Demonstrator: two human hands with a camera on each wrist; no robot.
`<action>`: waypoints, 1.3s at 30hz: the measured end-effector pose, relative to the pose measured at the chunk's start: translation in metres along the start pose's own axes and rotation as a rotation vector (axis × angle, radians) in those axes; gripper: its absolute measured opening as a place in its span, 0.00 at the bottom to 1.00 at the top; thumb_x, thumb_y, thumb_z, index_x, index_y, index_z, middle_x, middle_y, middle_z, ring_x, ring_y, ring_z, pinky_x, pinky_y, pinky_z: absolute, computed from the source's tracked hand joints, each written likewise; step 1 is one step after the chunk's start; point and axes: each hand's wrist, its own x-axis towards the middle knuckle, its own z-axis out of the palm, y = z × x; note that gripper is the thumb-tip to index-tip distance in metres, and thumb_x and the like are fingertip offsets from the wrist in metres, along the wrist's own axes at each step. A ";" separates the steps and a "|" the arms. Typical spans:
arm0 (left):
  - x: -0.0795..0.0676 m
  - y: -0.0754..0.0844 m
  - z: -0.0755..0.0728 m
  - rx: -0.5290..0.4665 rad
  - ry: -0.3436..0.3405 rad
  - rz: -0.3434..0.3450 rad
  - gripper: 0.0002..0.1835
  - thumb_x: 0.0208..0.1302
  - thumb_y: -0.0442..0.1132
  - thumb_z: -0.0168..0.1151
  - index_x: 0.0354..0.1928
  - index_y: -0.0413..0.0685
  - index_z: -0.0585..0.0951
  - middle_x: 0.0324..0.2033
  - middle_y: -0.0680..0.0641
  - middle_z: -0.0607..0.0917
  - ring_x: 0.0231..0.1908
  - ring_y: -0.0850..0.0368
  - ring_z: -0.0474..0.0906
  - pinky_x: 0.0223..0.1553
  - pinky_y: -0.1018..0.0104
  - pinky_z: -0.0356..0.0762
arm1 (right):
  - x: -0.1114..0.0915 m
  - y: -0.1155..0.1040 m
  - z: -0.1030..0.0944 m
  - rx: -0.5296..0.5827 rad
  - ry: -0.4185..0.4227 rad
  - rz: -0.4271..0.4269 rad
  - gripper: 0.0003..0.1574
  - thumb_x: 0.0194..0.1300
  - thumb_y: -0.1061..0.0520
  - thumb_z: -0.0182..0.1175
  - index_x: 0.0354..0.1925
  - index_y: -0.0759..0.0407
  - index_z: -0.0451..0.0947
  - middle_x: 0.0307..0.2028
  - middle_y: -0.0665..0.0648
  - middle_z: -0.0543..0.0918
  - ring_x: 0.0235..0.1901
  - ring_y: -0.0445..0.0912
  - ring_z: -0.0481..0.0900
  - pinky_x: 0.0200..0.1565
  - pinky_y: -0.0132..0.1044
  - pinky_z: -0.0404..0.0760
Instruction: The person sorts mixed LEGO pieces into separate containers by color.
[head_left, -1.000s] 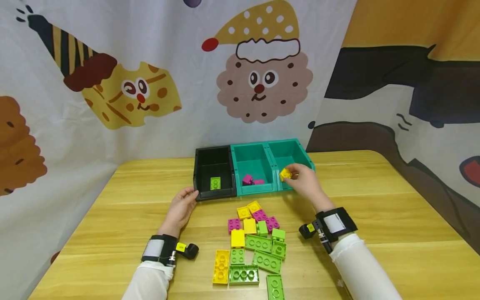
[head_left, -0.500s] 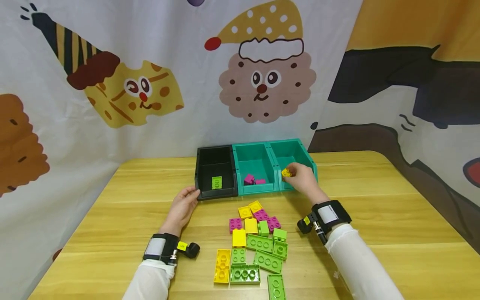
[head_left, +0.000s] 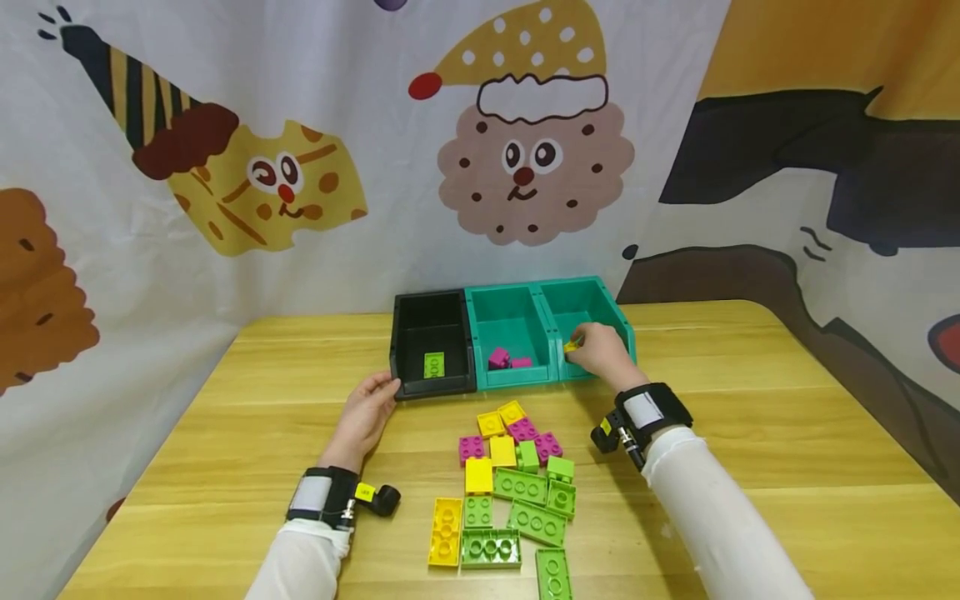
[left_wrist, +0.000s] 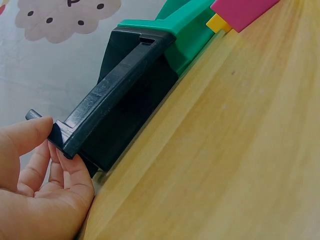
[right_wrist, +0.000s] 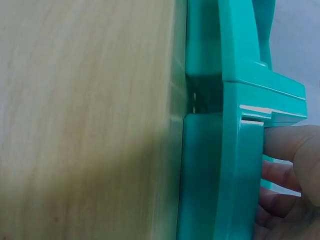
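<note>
While the left hand [head_left: 365,417] pinched the near corner of the black bin [head_left: 438,389] between thumb and fingers, the right hand [head_left: 602,353] held a yellow brick [head_left: 572,346] at its fingertips, low at the front of the right teal bin [head_left: 573,297]. Whether the brick touched the bin floor could not be told. The left grip presumably steadied the row; the fingertip hold likely suited so small a piece. Left of the right fingers, magenta bricks [head_left: 498,358] lay in the middle teal bin [head_left: 517,377]. Loose bricks [head_left: 519,485] lay between the hands, nearer the wearer. Against the half-second-earlier frame, the right fingers hid more of the brick; the left grip appeared unchanged.
</note>
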 end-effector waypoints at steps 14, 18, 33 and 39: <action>-0.001 0.000 -0.002 0.011 0.003 0.007 0.07 0.68 0.30 0.53 0.36 0.52 0.75 0.31 0.56 0.73 0.31 0.64 0.68 0.38 0.75 0.68 | -0.011 0.012 0.004 0.085 0.090 -0.080 0.17 0.66 0.58 0.56 0.48 0.70 0.77 0.46 0.69 0.81 0.47 0.61 0.78 0.47 0.52 0.77; -0.001 0.000 -0.002 0.016 0.004 0.004 0.07 0.68 0.30 0.53 0.36 0.52 0.74 0.31 0.56 0.73 0.31 0.64 0.68 0.38 0.74 0.68 | -0.014 0.015 0.004 0.124 0.147 -0.111 0.13 0.65 0.59 0.56 0.43 0.68 0.79 0.41 0.67 0.83 0.43 0.59 0.79 0.45 0.51 0.77; 0.000 -0.001 0.000 0.009 0.002 0.006 0.08 0.68 0.29 0.52 0.36 0.51 0.74 0.30 0.56 0.72 0.31 0.65 0.68 0.37 0.75 0.68 | -0.045 0.017 0.002 0.335 0.276 -0.156 0.12 0.66 0.59 0.56 0.41 0.68 0.80 0.39 0.66 0.83 0.40 0.56 0.78 0.43 0.46 0.77; 0.000 -0.002 -0.001 0.014 -0.001 0.010 0.08 0.68 0.30 0.53 0.35 0.53 0.75 0.30 0.57 0.73 0.31 0.65 0.68 0.38 0.75 0.68 | -0.058 0.017 -0.003 0.384 0.258 -0.145 0.13 0.67 0.58 0.56 0.42 0.67 0.80 0.40 0.66 0.83 0.43 0.57 0.78 0.47 0.48 0.77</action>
